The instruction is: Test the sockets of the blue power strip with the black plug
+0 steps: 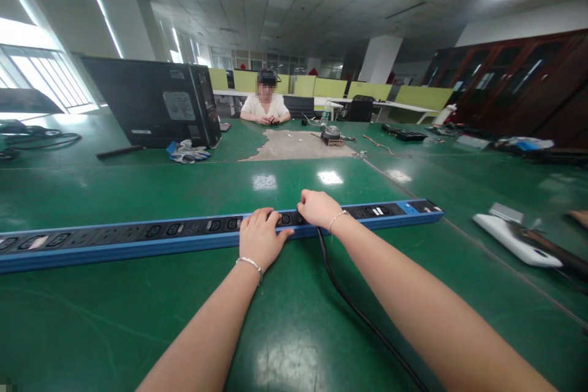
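A long blue and black power strip (179, 244) lies across the green table, its face lined with sockets. My left hand (261, 234) grips the strip near its middle, fingers over the far side and thumb along the near edge. Just to the right, my right hand (319, 208) is closed on a black plug (299, 218) at a socket; the fingers hide most of it, so how deep it sits cannot be seen. From under that hand a black power cord (342, 294) runs down toward the bottom right.
A large black computer case (156, 104) stands at the back left, with gloves (188, 152) by it. Across the table sits a person (265, 107). A bottle (326, 111) and a small device (331, 135) are behind the strip. A white object (514, 242) lies at right.
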`<control>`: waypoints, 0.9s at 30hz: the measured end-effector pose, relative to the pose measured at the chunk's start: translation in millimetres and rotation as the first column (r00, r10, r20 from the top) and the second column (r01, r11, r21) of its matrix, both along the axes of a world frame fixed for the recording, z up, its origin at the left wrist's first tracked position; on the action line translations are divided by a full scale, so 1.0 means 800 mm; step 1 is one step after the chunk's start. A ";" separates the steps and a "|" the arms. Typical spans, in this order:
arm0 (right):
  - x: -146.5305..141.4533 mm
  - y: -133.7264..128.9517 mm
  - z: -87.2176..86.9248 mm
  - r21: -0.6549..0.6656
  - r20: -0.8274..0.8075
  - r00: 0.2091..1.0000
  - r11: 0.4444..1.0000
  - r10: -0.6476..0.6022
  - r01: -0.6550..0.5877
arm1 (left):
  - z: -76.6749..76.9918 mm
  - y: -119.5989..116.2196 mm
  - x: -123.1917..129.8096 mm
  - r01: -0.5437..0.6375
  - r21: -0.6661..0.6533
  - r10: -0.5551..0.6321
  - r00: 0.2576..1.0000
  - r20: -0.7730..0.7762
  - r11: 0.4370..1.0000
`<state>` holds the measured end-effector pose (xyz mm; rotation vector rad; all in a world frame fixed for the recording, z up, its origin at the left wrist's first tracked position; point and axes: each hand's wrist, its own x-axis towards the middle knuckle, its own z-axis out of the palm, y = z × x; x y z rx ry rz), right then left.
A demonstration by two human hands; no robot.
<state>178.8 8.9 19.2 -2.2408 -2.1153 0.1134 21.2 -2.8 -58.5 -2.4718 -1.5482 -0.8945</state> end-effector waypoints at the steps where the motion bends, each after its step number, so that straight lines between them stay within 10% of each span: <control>1: -0.001 0.002 0.001 -0.005 0.008 1.000 1.000 0.007 -0.007 | 0.000 0.000 0.000 0.000 -0.005 0.000 1.000 0.002 1.000; 27: -0.009 0.000 -0.002 -0.001 0.010 1.000 1.000 0.012 -0.012 | 0.002 0.001 0.001 -0.003 -0.014 0.003 1.000 -0.003 1.000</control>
